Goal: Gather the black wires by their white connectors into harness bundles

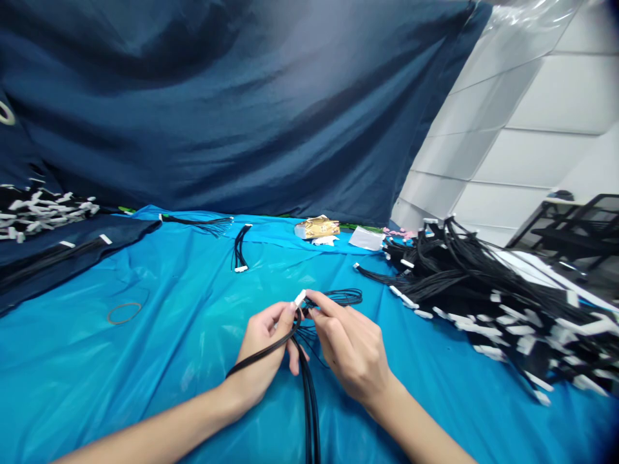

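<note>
Your left hand [261,351] is nearly closed, thumb and finger pinching the white connector [300,298] just below the centre of the frame. Your right hand [353,345] is half curled, its fingertips at the same spot; whether they grip anything you cannot tell. From the connector, one set of black cables [310,399] loops over your left wrist and another runs down to the bottom edge.

Under them, a creased blue sheet [193,348] fills the lower frame. On it lie one thin ring [124,313] at centre left, two separate bundles, one short [239,248] and one longer [198,223], above centre left, and one gold packet [322,227] and one white slip [366,238] above centre right. Two heaps, too tangled to count, sit at the right [483,283] and far left [43,209]. One navy curtain [242,116] spans the top; white wall [556,96] and one dark chair [585,225] stand at the right.
</note>
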### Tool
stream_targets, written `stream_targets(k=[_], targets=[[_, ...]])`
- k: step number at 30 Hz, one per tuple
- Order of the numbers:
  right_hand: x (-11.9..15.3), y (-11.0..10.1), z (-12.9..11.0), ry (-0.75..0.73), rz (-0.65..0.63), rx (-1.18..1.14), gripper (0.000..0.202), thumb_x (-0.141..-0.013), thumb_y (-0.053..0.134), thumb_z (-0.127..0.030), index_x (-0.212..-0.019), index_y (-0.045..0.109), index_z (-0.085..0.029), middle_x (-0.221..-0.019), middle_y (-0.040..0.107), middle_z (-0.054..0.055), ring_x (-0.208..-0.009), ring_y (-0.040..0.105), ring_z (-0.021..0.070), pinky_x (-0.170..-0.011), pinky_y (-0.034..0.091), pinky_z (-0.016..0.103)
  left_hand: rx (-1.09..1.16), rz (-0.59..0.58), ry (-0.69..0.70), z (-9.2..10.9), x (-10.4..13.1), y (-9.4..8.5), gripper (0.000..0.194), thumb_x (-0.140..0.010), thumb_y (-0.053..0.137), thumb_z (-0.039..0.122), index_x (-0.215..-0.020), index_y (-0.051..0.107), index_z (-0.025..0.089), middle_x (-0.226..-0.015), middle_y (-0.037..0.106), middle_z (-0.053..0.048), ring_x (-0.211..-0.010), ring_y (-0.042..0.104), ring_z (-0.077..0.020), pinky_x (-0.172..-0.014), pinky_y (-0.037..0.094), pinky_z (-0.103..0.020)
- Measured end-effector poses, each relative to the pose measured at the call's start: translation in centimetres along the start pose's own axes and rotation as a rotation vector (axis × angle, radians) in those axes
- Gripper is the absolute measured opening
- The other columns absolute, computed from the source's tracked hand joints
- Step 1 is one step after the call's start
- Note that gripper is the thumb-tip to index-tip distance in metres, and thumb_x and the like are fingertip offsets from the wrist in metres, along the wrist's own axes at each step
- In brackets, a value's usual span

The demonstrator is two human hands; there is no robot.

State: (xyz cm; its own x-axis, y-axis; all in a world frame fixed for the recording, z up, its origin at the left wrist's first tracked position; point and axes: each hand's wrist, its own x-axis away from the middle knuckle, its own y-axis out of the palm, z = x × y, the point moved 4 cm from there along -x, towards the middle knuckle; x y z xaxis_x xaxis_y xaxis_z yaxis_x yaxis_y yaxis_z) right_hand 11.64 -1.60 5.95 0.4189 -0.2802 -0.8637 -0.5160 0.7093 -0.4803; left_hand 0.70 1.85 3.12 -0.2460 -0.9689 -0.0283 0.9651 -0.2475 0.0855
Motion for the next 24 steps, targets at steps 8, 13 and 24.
stream_targets(k=[8,13,24], targets=[[0.2,0.5,0.6,0.181,0.001,-0.137,0.009,-0.083,0.046,-0.007,-0.084,0.050,-0.014,-0.109,0.060,0.015,-0.075,0.063,0.0148,-0.063,0.048,0.026,0.032,-0.018,-0.009,0.3,0.1,0.0,0.030,-0.078,0.047,0.045,-0.069,0.048,0.016,-0.031,0.045,0.006,-0.034,0.050,-0.0116,-0.049,0.042,-0.022],[0.2,0.8,1.0,0.135,-0.082,-0.122,0.009,-0.085,0.043,-0.008,-0.088,0.049,-0.014,-0.108,0.062,0.011,-0.068,0.060,0.0130,-0.061,0.046,0.026,0.075,-0.036,-0.052,-0.1,0.0,0.0,0.030,-0.079,0.046,0.044,-0.076,0.051,0.015,-0.033,0.046,0.006,-0.034,0.050,-0.0114,-0.049,0.043,-0.022],[0.4,0.9,1.0,0.041,-0.165,-0.033,0.009,-0.086,0.041,-0.009,-0.085,0.050,-0.013,-0.117,0.055,0.015,-0.067,0.056,0.0140,-0.060,0.044,0.028,0.119,-0.049,-0.066,-0.3,-0.2,-0.1,0.030,-0.079,0.047,0.042,-0.083,0.055,0.014,-0.036,0.047,0.006,-0.033,0.048,-0.0101,-0.049,0.045,-0.023]])
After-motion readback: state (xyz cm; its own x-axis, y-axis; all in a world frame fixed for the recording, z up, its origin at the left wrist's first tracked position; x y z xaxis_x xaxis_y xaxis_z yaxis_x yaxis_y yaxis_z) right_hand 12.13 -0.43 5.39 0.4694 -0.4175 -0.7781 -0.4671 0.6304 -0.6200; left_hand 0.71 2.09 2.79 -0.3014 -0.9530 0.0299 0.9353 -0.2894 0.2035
